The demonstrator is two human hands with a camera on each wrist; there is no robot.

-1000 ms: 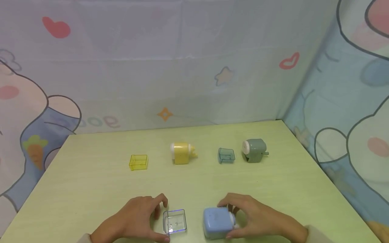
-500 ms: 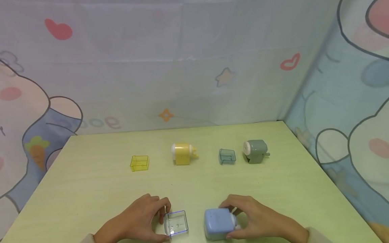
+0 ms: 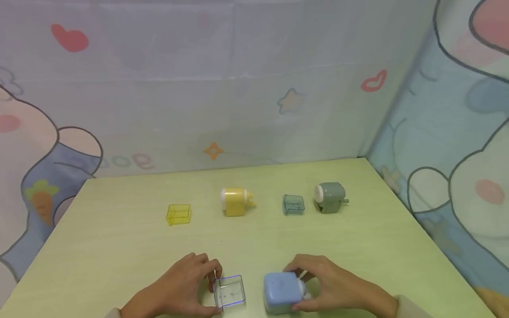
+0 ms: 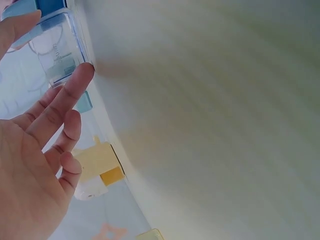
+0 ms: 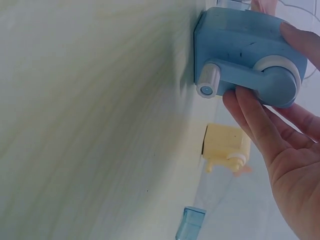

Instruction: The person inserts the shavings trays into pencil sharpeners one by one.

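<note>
Toward the near edge of the pale table, the left hand pinches a clear tray; the right hand grips a blue sharpener. Nearer the far edge: yellow tray, yellow sharpener, teal tray, green sharpener. Printed cloth hangs behind and along the right edge.

The near sharpener stood on the table, the near tray at its left, the right hand at its right. Behind it, leftward, lay the second tray and second sharpener; almost straight behind, the third tray; rightward, the third sharpener.
</note>
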